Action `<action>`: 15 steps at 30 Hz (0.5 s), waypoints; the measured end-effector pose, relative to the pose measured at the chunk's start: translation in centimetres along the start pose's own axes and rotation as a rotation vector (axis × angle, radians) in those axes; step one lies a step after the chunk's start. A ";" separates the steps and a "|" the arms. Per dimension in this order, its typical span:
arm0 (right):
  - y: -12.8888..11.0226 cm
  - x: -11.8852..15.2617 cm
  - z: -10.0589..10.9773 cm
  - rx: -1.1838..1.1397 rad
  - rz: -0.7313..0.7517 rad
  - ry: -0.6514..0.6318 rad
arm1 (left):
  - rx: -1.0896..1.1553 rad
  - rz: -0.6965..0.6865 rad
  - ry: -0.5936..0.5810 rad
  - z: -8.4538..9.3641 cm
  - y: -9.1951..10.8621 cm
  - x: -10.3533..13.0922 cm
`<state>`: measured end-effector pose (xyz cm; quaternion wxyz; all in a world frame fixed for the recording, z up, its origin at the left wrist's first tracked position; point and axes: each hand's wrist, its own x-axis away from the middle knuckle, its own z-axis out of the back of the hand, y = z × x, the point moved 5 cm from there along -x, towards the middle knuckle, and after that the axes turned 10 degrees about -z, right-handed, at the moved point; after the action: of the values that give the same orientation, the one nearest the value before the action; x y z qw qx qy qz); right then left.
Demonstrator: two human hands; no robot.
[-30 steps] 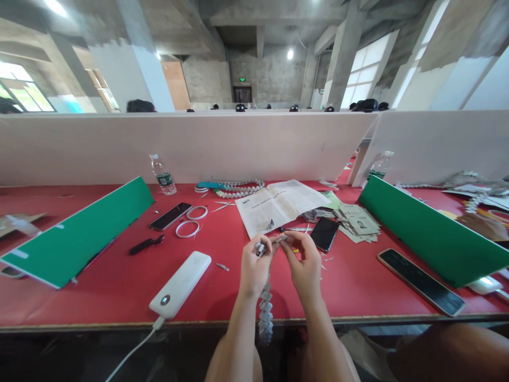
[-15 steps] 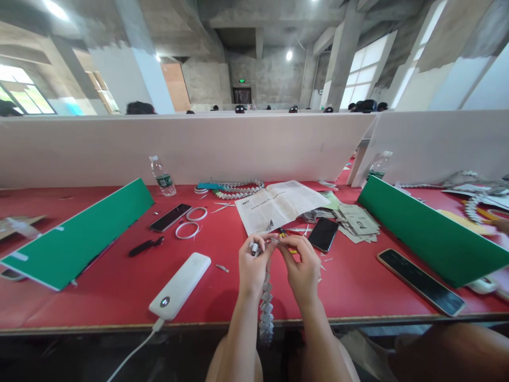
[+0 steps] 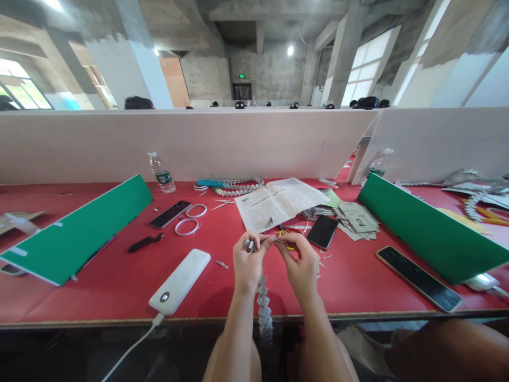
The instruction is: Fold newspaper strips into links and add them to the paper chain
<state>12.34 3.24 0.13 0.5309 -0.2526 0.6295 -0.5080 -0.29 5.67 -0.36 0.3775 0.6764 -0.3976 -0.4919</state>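
Note:
My left hand (image 3: 247, 265) is closed around the upper end of a chain of folded grey paper (image 3: 264, 305). Its zigzag length hangs below that hand and over the table's front edge. Part of the folded paper pokes out between the left fingers. My right hand (image 3: 301, 265) is closed in a pinch, its fingertips meeting the left thumb and finger. Between the fingertips is a small thin grey piece that looks like a paper strip, mostly hidden. Yellow-handled pliers (image 3: 282, 231) lie just beyond the hands, partly covered by them. A newspaper sheet (image 3: 278, 204) is spread behind.
Right of my hands lie a black phone (image 3: 323, 232), cut paper pieces (image 3: 360, 220) and another phone (image 3: 418, 278). On the left are a white power bank (image 3: 181, 281), white rings (image 3: 186, 227) and a phone (image 3: 170, 214). Green boards (image 3: 429, 228) stand at both sides.
Both hands have moved slightly left, still meeting at the fingertips. The small piece between them shows less than before. The view has shifted a little.

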 end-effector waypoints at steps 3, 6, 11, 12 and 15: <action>0.9 -0.2 -0.3 -0.075 -0.124 -0.079 | -0.052 -0.054 -0.009 0.1 0.6 0.0; 1.5 -0.3 -0.6 -0.165 -0.219 -0.164 | -0.037 -0.085 -0.014 0.1 0.9 0.0; 2.0 -0.4 -0.7 -0.260 -0.269 -0.199 | 0.027 -0.067 -0.047 -0.4 0.6 0.0; 2.0 -0.4 -0.7 -0.257 -0.269 -0.196 | 0.026 -0.068 -0.047 -0.5 0.6 0.0; 2.1 -0.5 -0.8 -0.251 -0.271 -0.217 | 0.009 -0.067 -0.043 -0.4 0.5 0.0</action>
<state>12.20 4.67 -1.64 0.4868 -0.4525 0.5872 -0.4620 0.01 5.53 0.24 0.3491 0.6803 -0.3847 -0.5170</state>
